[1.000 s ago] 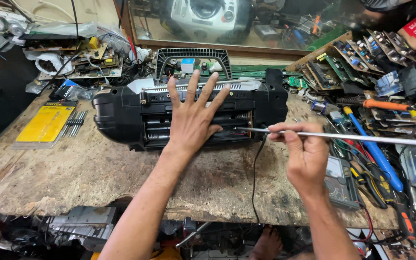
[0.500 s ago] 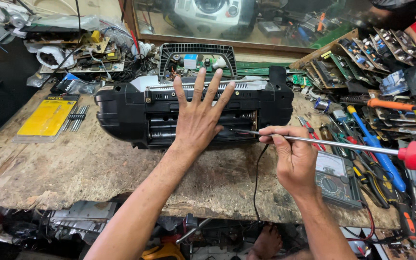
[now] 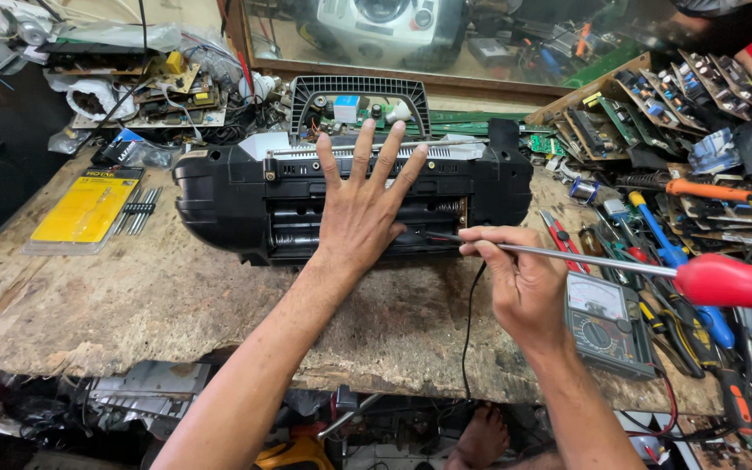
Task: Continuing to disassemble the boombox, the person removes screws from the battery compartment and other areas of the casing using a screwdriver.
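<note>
Screwdriver shifted leftward, right hand pinching shaft; left hand splayed on radio; worn, perhaps wooden bench

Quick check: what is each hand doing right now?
Left hand: open, flat on the radio.
Right hand: closed, holding the screwdriver.

The screwdriver has its red handle cut off rightward, its tip hidden inside the radio.

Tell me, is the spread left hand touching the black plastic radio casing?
Touching. The head view shows the left hand lying flat, fingers spread, on the black plastic radio casing.
</note>
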